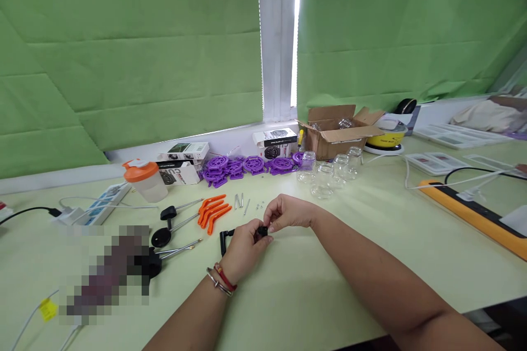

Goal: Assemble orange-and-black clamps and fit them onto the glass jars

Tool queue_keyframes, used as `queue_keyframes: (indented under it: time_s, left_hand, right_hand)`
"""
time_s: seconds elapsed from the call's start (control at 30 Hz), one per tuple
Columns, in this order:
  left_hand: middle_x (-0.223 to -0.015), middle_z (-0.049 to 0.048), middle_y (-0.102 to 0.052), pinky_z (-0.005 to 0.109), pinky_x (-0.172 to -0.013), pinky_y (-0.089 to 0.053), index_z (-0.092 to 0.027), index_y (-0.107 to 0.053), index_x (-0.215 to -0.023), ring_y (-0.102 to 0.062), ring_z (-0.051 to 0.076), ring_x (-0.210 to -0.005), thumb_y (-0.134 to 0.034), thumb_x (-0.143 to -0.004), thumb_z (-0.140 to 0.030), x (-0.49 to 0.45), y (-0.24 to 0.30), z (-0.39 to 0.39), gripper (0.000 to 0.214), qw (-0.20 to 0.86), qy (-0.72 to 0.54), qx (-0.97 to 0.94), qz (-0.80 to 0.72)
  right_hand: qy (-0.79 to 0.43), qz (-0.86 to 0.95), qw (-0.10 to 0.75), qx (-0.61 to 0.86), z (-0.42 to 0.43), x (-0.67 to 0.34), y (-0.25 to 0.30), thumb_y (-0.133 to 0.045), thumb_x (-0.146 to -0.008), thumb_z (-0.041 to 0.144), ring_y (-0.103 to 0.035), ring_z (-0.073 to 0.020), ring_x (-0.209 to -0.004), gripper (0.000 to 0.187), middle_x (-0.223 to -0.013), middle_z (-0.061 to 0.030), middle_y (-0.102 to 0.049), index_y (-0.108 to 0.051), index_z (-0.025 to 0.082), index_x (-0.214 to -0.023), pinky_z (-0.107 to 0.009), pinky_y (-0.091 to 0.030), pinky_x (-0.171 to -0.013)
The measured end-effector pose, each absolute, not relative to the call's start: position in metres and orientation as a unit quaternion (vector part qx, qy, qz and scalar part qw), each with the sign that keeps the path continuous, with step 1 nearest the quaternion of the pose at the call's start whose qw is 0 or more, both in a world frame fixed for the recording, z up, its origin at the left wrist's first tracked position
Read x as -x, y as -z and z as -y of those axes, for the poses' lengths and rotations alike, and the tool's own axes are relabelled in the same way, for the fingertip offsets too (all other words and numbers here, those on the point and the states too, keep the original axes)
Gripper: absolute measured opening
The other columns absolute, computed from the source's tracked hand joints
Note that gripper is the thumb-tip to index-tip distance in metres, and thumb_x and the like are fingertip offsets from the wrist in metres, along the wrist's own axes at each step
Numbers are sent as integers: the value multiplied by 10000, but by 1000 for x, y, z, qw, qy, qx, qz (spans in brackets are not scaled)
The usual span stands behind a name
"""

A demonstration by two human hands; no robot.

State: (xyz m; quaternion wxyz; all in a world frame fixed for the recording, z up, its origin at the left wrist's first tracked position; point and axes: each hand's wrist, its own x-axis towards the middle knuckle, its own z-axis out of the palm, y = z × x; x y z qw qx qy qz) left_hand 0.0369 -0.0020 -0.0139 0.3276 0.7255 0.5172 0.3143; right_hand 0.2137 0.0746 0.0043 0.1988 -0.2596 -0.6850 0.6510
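Left hand [247, 244]: closed on a small black fitting [263, 231], to the near right of the orange angled handles [212, 213]. Right hand [290, 213]: fingers drawn narrow at the fitting; whether they grip it cannot be told. Left of the handles, black heads [161, 237] appear already joined to metal shafts. Right of the handles, metal rods [239, 201] lie loose; behind them, purple spoked parts [253, 164] lie piled. Judgement: work partly done, held fitting unfinished.
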Motion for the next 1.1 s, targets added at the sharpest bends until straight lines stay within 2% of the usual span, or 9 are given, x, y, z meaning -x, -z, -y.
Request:
queue_keyframes:
  time_s: [0.17, 0.3, 0.4, 0.5, 0.57, 0.67, 0.77, 0.93, 1.1]
  left_hand:
    - [-681, -2, -574, 242, -572, -359, -163, -606, -829, -469, 131, -619, -527, -764, -361, -38, 18, 1, 222, 336, -321, -721, -514]
    - [-666, -5, -582, 248, -575, -377, -166, -608, -892, -495, 136, -606, -587, -718, -349, -32, 21, -4, 253, 330, -321, -714, -527]
    - [-684, -12, -594, 261, -578, -392, -179, -573, -1059, -517, 147, -590, -640, -671, -372, -16, 15, -11, 439, 280, -337, -699, -565]
    - [-756, 24, -633, 293, -654, -416, -186, -613, -992, -554, 165, -654, -530, -764, -345, 7, 4, -19, 290, 187, -371, -675, -610]
    - [-808, 40, -657, 314, -682, -415, -203, -647, -915, -568, 182, -697, -520, -765, -297, 21, -2, -22, 218, 140, -340, -679, -635]
    - [-776, 48, -667, 329, -679, -412, -205, -676, -838, -582, 206, -712, -572, -720, -252, 31, -3, -23, 164, 142, -248, -695, -659]
    - [-832, 52, -676, 322, -708, -416, -205, -682, -866, -597, 213, -780, -596, -703, -231, 29, -1, -21, 186, 150, -173, -718, -657]
    - [-974, 34, -654, 284, -725, -415, -228, -650, -964, -581, 203, -886, -620, -700, -275, 15, -3, -14, 270, 139, -148, -768, -607]
    - [-907, 29, -645, 264, -642, -387, -225, -644, -902, -577, 207, -846, -643, -682, -323, 3, -3, -8, 241, 122, -86, -793, -590]
  right_hand:
    - [-600, 729, 192, 269, -71, -210, -2, -784, -520, 279, -570, -112, -624, 282, -663, 3, -636, -687, 142, -747, -237, -454, -623]
    - [-553, 744, 216, 306, -69, -205, -2, -714, -581, 239, -510, -88, -573, 155, -621, 25, -594, -657, 152, -695, -209, -404, -553]
    - [-524, 732, 227, 372, -70, -199, 3, -677, -589, 227, -426, -69, -504, 113, -553, 45, -529, -628, 155, -660, -192, -325, -463]
    - [-519, 702, 236, 428, -70, -187, 13, -644, -582, 194, -396, -68, -475, 76, -523, 49, -495, -596, 160, -630, -194, -302, -436]
    - [-523, 684, 233, 453, -68, -178, 19, -621, -575, 160, -403, -70, -466, 61, -518, 45, -492, -578, 162, -619, -195, -315, -436]
    - [-535, 662, 214, 479, -66, -165, 27, -598, -582, 147, -386, -66, -433, 57, -488, 49, -464, -568, 164, -626, -194, -316, -420]
    - [-537, 655, 204, 491, -66, -158, 30, -584, -603, 159, -368, -66, -408, 39, -468, 57, -444, -566, 167, -638, -197, -304, -403]
    - [-501, 672, 200, 508, -64, -156, 27, -579, -624, 176, -377, -72, -425, 37, -474, 55, -450, -584, 160, -657, -201, -309, -416]
    - [-461, 703, 205, 501, -60, -156, 24, -592, -606, 165, -444, -85, -534, 37, -570, 25, -540, -617, 151, -630, -192, -343, -476]
